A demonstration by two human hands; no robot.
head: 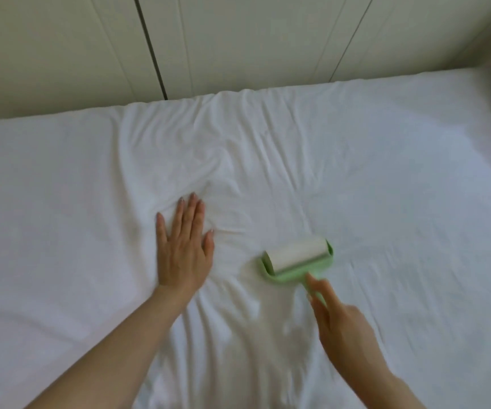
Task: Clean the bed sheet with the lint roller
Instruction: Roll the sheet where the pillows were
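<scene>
Two hands are working on the white bed sheet point(386, 172), which is covering the whole mattress in view. The left hand point(183, 255) is lying flat with straight, spread fingers, gripping nothing and pressing the fabric down to the left of the tool. The right hand point(341, 329) is grasping the green handle of the lint roller point(297, 259), with one finger extending along the handle; motion blur is hiding the finer detail of this grip. The roller's white adhesive drum is resting on the sheet near the middle of the bed, just beside the left hand but not touching it. Creases are radiating from the area between the hands, so the fabric is not lying taut. No lint is showing at this resolution, so cleaned and uncleaned zones are not distinguishing themselves. Judging by the central position, rolling is under way, and the far strip along the panelled wall point(238, 39) and both outer sides are probably awaiting passes.
</scene>
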